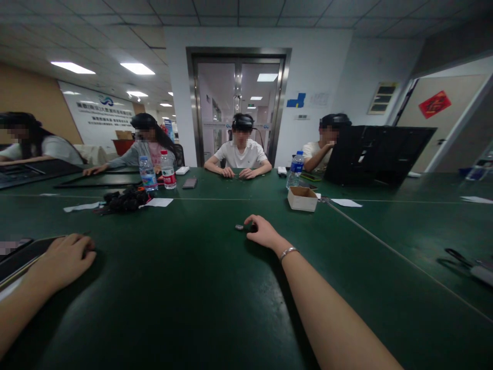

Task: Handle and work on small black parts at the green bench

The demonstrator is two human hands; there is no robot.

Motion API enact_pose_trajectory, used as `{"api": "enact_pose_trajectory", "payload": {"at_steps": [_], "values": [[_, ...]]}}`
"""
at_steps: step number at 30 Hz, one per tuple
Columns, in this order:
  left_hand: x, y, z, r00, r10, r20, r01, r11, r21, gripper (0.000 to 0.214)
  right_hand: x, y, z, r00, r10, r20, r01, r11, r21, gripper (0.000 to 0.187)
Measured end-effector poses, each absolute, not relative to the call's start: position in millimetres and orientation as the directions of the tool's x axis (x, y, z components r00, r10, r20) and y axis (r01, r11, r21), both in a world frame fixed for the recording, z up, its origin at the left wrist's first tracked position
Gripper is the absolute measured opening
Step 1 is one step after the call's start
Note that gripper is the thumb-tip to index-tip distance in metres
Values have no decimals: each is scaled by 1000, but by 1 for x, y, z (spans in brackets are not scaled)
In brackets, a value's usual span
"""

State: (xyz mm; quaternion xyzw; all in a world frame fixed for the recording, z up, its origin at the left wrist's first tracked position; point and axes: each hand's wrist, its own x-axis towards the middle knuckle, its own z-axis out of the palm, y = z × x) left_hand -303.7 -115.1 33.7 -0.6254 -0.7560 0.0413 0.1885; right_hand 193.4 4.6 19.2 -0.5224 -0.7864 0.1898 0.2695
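My right hand (264, 233) reaches forward over the dark green table (200, 288), its fingers curled around a small dark object (239, 226) that lies on the surface at the fingertips. A silver bracelet (288, 252) circles that wrist. My left hand (63, 259) rests at the left with its fingers curled down on the edge of a flat dark tray (23, 257). Whether either hand grips what it touches is unclear.
A small open cardboard box (302, 198) stands beyond my right hand. A pile of black parts (125, 200) and water bottles (148, 174) sit at the back left. Several people sit along the far side. A black case (377, 154) stands at the back right; scissors (468, 264) lie at the right edge.
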Motion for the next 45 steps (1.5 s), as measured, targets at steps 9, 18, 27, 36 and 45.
{"api": "enact_pose_trajectory", "payload": {"at_steps": [9, 18, 27, 36, 45], "values": [[-193, -89, 50, 101, 930, 353, 968, -10, -250, 53, 204, 10, 30, -373, 927, 33, 596, 267, -758, 44], [0, -20, 36, 386, 898, 210, 872, -430, 236, 47, 211, 12, 22, -364, 930, 57, 539, 260, -801, 28], [9, 0, 7, 244, 920, 307, 624, -391, 676, 21, 194, 11, 13, -259, 884, 390, 648, 458, -608, 24], [11, -5, 11, 232, 913, 336, 548, -408, 730, 22, 188, 3, 17, -340, 864, 372, 753, 487, -442, 25], [10, -5, 15, 214, 932, 292, 562, -362, 743, 26, 189, 2, 17, -342, 848, 404, 738, 509, -443, 23]]}}
